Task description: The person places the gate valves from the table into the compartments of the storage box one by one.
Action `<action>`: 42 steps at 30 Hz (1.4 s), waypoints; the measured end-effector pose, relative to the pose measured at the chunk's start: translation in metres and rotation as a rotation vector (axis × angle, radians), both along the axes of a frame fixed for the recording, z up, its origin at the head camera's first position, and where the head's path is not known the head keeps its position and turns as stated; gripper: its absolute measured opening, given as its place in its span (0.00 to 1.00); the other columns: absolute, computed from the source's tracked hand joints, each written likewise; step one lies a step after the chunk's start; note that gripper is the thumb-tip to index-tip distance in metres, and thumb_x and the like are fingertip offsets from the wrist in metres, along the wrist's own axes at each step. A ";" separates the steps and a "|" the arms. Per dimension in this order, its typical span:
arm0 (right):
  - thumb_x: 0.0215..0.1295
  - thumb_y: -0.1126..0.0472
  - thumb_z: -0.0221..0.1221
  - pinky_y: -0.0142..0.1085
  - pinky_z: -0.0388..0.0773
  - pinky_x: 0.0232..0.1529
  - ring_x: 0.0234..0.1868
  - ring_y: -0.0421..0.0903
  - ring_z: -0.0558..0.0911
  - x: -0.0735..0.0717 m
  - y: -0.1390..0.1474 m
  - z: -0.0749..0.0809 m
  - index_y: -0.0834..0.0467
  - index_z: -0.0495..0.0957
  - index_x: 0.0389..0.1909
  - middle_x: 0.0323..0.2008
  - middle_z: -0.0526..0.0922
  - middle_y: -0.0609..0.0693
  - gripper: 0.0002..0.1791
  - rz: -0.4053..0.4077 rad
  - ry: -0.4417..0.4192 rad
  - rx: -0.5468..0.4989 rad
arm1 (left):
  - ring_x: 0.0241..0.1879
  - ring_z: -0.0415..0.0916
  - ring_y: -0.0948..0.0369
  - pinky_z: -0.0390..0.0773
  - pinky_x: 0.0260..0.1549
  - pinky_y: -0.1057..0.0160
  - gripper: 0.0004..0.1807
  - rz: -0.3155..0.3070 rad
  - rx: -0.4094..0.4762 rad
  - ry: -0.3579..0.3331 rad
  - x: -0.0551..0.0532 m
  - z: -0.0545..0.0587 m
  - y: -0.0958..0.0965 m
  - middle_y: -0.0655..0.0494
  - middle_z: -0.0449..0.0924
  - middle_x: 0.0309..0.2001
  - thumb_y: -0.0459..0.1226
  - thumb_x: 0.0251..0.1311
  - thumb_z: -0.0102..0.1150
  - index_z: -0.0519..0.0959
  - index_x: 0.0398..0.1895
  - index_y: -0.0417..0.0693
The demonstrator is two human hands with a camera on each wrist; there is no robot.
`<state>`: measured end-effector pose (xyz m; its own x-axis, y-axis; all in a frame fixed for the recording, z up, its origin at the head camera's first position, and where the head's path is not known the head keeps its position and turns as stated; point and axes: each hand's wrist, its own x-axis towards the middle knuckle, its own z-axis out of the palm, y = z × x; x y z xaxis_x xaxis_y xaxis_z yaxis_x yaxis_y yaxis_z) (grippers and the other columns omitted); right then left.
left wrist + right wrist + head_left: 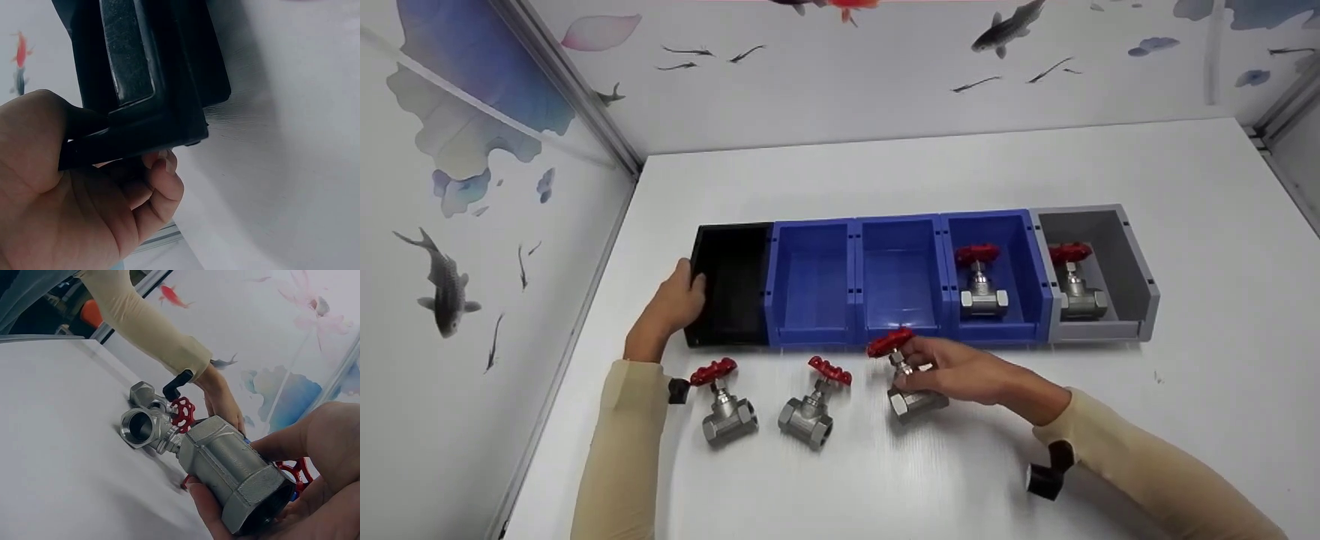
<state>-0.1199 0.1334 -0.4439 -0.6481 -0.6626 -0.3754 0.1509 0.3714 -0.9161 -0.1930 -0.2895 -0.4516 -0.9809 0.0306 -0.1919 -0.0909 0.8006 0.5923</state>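
**One silver metal valve with a red handwheel [915, 403] pinched in your right hand [960, 371]**

Your right thumb and fingers pinch that valve around its neck and body. It is tilted, its handwheel overlapping the front edge of the middle blue plastic bin [898, 281] in the head view; whether it touches the smooth white table [1207, 300] you cannot tell from these views.

Your left hand [671, 300] grips the outer side wall of the black plastic bin [739, 277] at the row's left end, thumb inside, fingers curled outside.

Next to that bin you have the left blue plastic bin [814, 281], then the middle one, the right blue plastic bin [1001, 332] and, at the far end, the gray plastic bin [1102, 330]. One red-wheeled metal valve [982, 302] sits in the right blue bin, another matching valve [1081, 304] in the gray.

Two more lie on the table nearer you: a left loose valve [729, 421] before the black bin, and a right loose valve [807, 420] before the left blue one. Beige sleeves [630, 442] cover your forearms.
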 end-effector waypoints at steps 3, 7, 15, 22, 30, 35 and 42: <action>0.67 0.54 0.63 0.38 0.71 0.49 0.45 0.46 0.78 -0.002 0.001 0.007 0.68 0.69 0.58 0.48 0.79 0.56 0.27 -0.009 0.013 0.017 | 0.44 0.72 0.45 0.72 0.46 0.45 0.18 -0.001 0.002 -0.002 0.000 0.000 -0.001 0.34 0.71 0.47 0.38 0.78 0.30 0.60 0.58 0.32; 0.67 0.53 0.62 0.39 0.71 0.49 0.44 0.48 0.78 -0.005 0.002 0.015 0.68 0.67 0.60 0.49 0.78 0.57 0.29 -0.018 0.023 0.023 | 0.45 0.72 0.45 0.71 0.47 0.45 0.18 -0.003 0.009 0.002 0.000 -0.001 -0.001 0.34 0.71 0.47 0.38 0.78 0.30 0.59 0.58 0.32; 0.68 0.55 0.61 0.39 0.75 0.49 0.44 0.48 0.80 -0.010 0.001 0.023 0.69 0.65 0.61 0.50 0.78 0.58 0.29 -0.040 0.010 -0.018 | 0.45 0.71 0.45 0.71 0.47 0.44 0.17 -0.007 0.011 0.017 0.000 -0.002 -0.001 0.33 0.71 0.47 0.37 0.78 0.31 0.60 0.57 0.32; 0.68 0.55 0.61 0.37 0.76 0.47 0.44 0.47 0.81 -0.012 -0.001 0.029 0.69 0.65 0.62 0.50 0.79 0.58 0.30 -0.070 0.021 -0.027 | 0.46 0.71 0.45 0.71 0.48 0.45 0.18 -0.002 0.022 -0.011 -0.002 -0.002 0.000 0.33 0.70 0.49 0.38 0.78 0.31 0.59 0.59 0.32; 0.69 0.58 0.60 0.44 0.82 0.44 0.42 0.52 0.85 -0.016 -0.004 0.034 0.71 0.60 0.64 0.52 0.78 0.63 0.31 -0.111 -0.053 -0.105 | 0.45 0.71 0.45 0.71 0.47 0.45 0.18 0.004 0.015 -0.015 0.000 -0.001 0.000 0.34 0.70 0.49 0.38 0.78 0.30 0.59 0.59 0.32; 0.68 0.55 0.62 0.42 0.80 0.49 0.45 0.50 0.84 -0.017 -0.006 0.035 0.70 0.62 0.64 0.54 0.78 0.62 0.33 -0.139 -0.026 -0.066 | 0.45 0.71 0.46 0.72 0.47 0.46 0.18 0.008 0.010 -0.011 0.000 -0.001 -0.001 0.34 0.71 0.48 0.38 0.78 0.30 0.59 0.59 0.32; 0.68 0.53 0.62 0.39 0.77 0.52 0.47 0.48 0.82 -0.020 -0.007 0.036 0.68 0.62 0.64 0.56 0.77 0.61 0.33 -0.198 -0.016 -0.051 | 0.45 0.72 0.45 0.71 0.48 0.45 0.18 -0.001 0.028 -0.005 -0.001 -0.003 -0.002 0.33 0.71 0.49 0.38 0.78 0.31 0.59 0.59 0.32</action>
